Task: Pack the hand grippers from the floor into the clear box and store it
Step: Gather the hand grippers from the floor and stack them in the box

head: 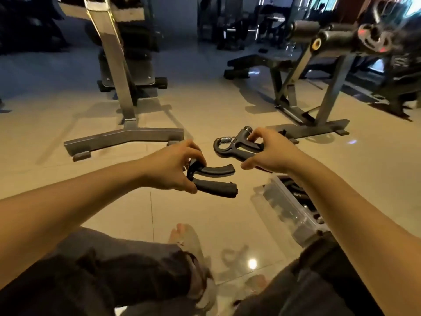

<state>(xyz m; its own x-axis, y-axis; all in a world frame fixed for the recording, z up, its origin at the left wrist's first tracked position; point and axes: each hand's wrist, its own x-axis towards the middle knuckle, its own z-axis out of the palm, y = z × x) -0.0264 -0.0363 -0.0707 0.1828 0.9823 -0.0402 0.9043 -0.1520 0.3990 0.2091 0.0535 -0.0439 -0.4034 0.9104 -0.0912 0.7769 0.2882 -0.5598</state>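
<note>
The clear box (287, 206) is holding dark items. Just beyond the box, the right hand (273, 153) is gripping one hand gripper (225, 151) by its handles. Left of the box, the left hand (168, 167) is pinching a second hand gripper (216, 188).

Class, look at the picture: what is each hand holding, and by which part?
The left hand pinches one hand gripper at its spring end, handles free. The right hand holds a second hand gripper by its handles, spring end free.
</note>
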